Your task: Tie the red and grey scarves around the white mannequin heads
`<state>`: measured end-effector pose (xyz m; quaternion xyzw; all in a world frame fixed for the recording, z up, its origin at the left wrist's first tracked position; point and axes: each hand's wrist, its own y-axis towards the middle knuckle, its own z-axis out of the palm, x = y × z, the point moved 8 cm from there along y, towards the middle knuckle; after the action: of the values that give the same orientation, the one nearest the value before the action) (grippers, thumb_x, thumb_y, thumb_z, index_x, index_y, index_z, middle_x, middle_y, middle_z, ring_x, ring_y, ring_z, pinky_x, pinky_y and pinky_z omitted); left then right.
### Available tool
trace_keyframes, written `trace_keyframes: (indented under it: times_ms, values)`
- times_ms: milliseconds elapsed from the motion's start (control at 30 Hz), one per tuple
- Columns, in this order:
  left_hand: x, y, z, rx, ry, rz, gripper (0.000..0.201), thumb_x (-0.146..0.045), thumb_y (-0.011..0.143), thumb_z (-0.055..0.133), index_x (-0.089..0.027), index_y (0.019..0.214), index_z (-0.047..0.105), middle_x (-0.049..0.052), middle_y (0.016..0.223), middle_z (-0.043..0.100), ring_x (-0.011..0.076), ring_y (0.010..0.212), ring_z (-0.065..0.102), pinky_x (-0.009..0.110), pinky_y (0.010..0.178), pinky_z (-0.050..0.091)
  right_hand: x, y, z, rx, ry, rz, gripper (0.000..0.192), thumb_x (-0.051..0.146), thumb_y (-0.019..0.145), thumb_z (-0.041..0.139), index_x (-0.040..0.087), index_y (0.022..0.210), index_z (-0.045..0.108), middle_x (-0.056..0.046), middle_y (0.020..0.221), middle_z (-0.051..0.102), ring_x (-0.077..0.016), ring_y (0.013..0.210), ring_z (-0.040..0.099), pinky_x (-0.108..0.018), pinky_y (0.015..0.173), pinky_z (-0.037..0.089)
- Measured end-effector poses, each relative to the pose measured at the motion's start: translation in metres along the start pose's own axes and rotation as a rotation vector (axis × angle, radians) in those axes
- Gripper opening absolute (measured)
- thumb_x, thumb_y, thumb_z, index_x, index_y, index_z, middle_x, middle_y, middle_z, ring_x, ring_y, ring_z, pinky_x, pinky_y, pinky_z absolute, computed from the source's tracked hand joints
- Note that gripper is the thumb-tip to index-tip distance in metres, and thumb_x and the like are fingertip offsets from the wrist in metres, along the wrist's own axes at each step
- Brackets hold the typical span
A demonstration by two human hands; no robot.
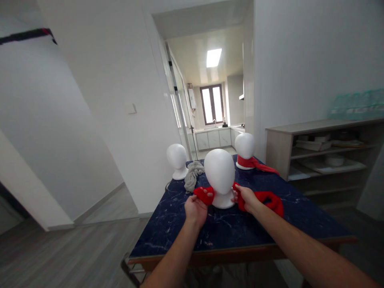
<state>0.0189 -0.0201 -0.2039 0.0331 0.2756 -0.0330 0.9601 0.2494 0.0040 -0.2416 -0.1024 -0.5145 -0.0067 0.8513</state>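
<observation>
A white mannequin head (219, 172) stands upright near the middle of the table, between my hands. A red scarf (273, 203) passes behind its neck and comes out on both sides. On the left side, my left hand (196, 210) is closed on one end of the scarf. My right hand (244, 198) grips the scarf at the right of the neck, with some fingers hidden behind the cloth. Beyond my right hand, the rest of the scarf lies in a loop on the table.
The dark blue marbled table (168, 226) also bears a bare mannequin head (177, 160), a crumpled grey cloth (193, 176), and a mannequin head (245, 145) wearing a red scarf (247, 162). A shelf unit (279, 150) with bottles (357, 105) on top stands right.
</observation>
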Motion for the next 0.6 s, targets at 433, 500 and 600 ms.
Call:
trace_keyframes:
  times_ms: [433,500,600]
  values:
    - [0.081,-0.009,0.028,0.257,1.034,0.164,0.022,-0.011,0.070,0.060,-0.018,0.078,0.079,0.007,0.080,0.079,0.0251,0.082,0.071,0.037,0.088,0.055,0.018,-0.034,-0.012,-0.234,-0.522,-0.458,0.042,0.059,0.082,0.062,0.018,0.086,0.072,-0.010,0.082,0.076,-0.0269,0.077,0.069,-0.032,0.067,0.048]
    - [0.082,-0.010,0.029,0.283,0.959,0.161,0.017,-0.013,0.072,0.066,-0.018,0.080,0.079,0.007,0.083,0.080,0.0258,0.082,0.072,0.039,0.090,0.056,0.020,-0.044,-0.013,-0.243,-0.505,-0.554,0.037,0.051,0.081,0.064,0.019,0.097,0.073,-0.010,0.094,0.078,-0.0269,0.086,0.070,-0.032,0.074,0.051]
    - [0.082,-0.009,0.028,0.253,0.882,0.155,0.015,-0.013,0.068,0.075,-0.018,0.082,0.078,0.008,0.086,0.080,0.0266,0.083,0.073,0.038,0.089,0.056,0.023,-0.060,-0.012,-0.276,-0.453,-0.637,0.025,0.039,0.078,0.073,0.024,0.098,0.069,-0.007,0.095,0.077,-0.0239,0.087,0.069,-0.030,0.079,0.052]
